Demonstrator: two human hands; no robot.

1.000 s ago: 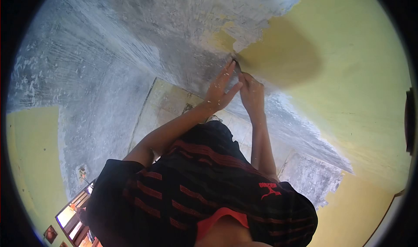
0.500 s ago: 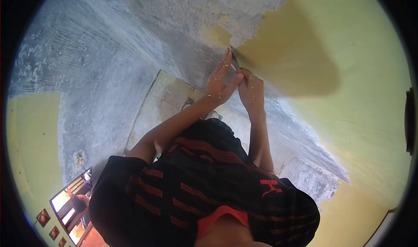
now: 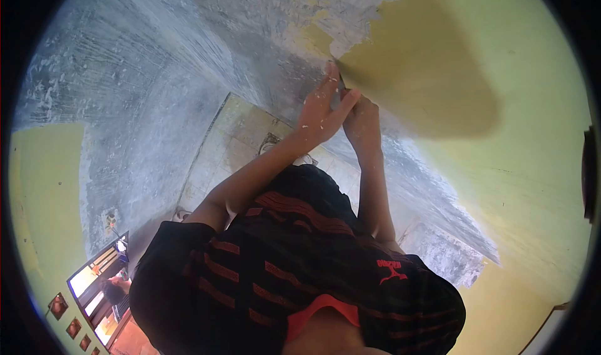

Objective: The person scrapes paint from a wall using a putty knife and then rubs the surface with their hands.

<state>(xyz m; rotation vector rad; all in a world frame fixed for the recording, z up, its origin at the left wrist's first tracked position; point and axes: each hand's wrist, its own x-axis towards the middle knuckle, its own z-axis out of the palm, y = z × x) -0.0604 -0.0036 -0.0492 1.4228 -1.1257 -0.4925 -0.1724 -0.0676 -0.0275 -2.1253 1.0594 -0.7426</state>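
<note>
Right hand (image 3: 362, 125) closed round scraper (image 3: 336, 91), blade at edge of yellow paint (image 3: 438, 73). Left hand (image 3: 319, 111) fingers extended, pressing blade flat to bare wall (image 3: 188, 61) for leverage.

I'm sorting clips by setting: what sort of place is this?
Probably a house room under renovation: the wall is scraped to grey plaster beside leftover yellow paint, with a tiled floor below and framed pictures.

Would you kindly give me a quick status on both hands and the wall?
Left hand and right hand together at the paint edge, on a small, mostly hidden scraper. Grey scraped wall left, yellow paint right. Nothing in the way.
</note>
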